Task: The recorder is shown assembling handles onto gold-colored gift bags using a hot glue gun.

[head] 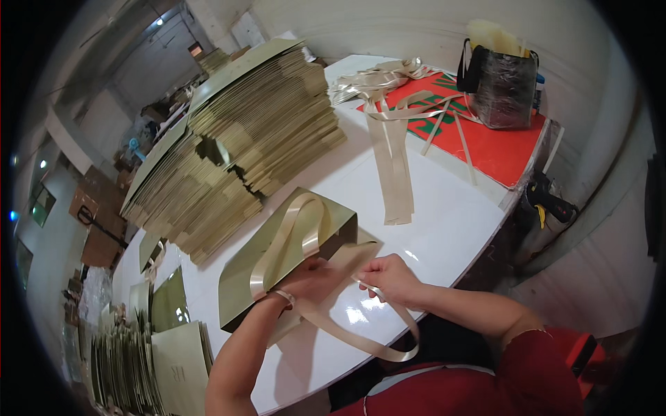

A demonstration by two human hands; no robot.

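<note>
A gold paper bag lies on its side on the white table, its opening towards me. A cream satin ribbon handle loops over its upper panel. My left hand reaches into the opening, with its fingers partly hidden, so its grip is unclear. Beside the bag's lower panel, my right hand pinches the end of a second cream ribbon. That ribbon hangs in a wide loop over the table's near edge, and its other end runs up towards the bag by my left wrist.
Tall stacks of folded gold bags rise behind the bag. Cut ribbons lie to the right, partly over a red sheet. A plastic-wrapped container holds pale sticks. A glue gun hangs at the right edge. More bags stand lower left.
</note>
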